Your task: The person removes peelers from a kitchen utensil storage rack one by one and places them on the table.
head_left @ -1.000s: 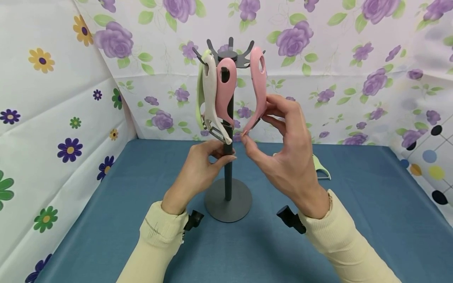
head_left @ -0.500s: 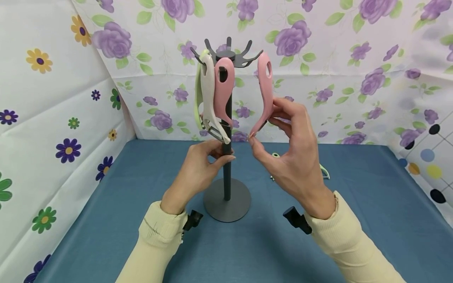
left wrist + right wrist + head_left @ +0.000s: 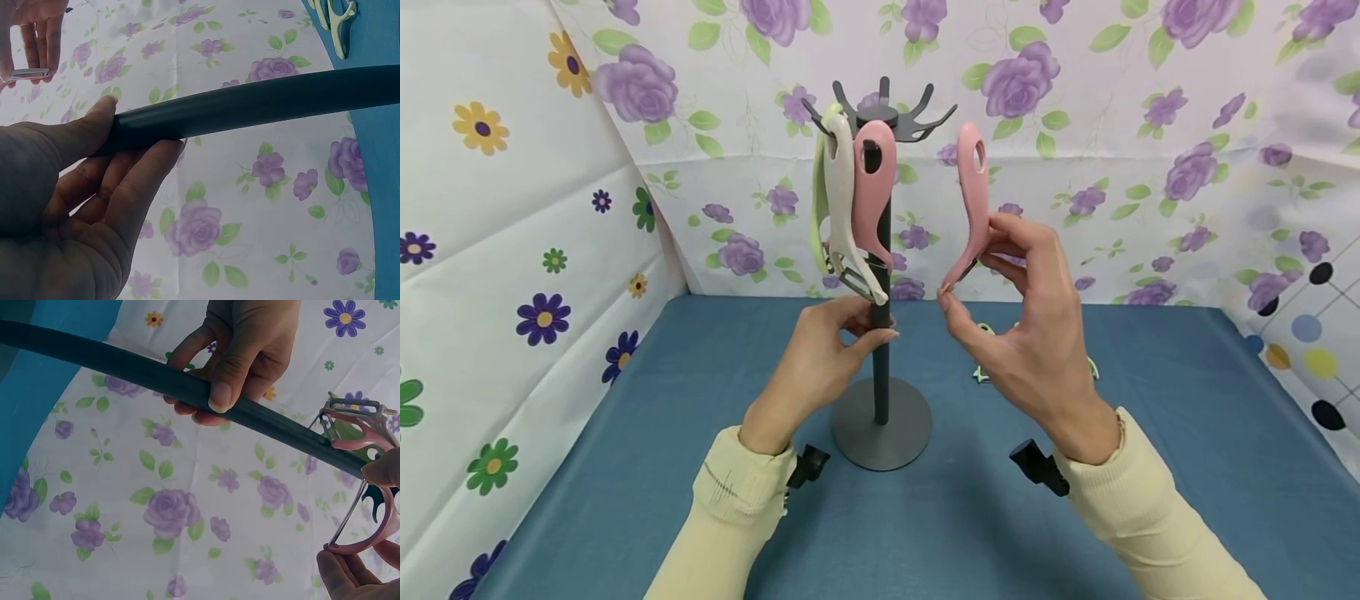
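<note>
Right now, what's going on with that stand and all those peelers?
A person's left fingers grip the post of the dark stand, and the right fingers pinch a pink peeler. That peeler is in the air beside the stand, off the hooks. A pale green peeler, a white peeler and another pink one hang on the stand. More pale green peelers lie on the blue table.

Between stand [image 3: 882,375] and right hand [image 3: 1045,333] runs 1 free gap; hanging peelers [image 3: 841,187] block left.
</note>
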{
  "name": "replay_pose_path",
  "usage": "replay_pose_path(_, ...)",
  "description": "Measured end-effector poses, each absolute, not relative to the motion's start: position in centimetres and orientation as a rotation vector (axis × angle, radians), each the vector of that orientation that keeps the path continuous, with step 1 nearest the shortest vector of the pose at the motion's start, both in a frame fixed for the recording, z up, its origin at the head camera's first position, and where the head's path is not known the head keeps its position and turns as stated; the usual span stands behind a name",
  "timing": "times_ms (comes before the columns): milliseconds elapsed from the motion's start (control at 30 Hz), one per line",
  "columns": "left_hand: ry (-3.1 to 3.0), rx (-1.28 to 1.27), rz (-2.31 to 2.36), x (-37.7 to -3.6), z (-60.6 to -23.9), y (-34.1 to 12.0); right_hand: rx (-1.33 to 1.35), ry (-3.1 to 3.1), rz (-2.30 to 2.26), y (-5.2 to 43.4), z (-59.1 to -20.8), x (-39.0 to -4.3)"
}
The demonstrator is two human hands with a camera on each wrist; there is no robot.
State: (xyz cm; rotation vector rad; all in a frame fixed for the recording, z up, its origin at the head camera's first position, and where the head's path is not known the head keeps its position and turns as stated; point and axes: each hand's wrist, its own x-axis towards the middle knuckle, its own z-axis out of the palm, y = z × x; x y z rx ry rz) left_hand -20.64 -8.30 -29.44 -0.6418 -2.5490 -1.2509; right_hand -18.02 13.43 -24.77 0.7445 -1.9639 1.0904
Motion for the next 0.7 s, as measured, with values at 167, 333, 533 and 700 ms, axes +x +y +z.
replay_pose_path(167, -2.544, -0.647, -1.248, -20.7, -29.5, -8.3, 0.74, -1.968, 1.088, 13.8, -24.9, -18.1)
replay_pose_path(333, -2.548, -0.639, -1.249, -20.7, -29.5, -8.3, 0.724, -1.991, 1.073, 14.2, -25.2, -18.1)
replay_pose_path(533, -2.547, -0.637, -1.252, -20.7, -29.5, -8.2, 0.71, -2.006, 1.066, 14.7, -25.6, -18.2)
replay_pose_path(700, -2.537, -0.644, -1.244, -20.7, -29.6, -8.2, 0.685, -2.027, 1.054, 15.1, -25.7, -18.2)
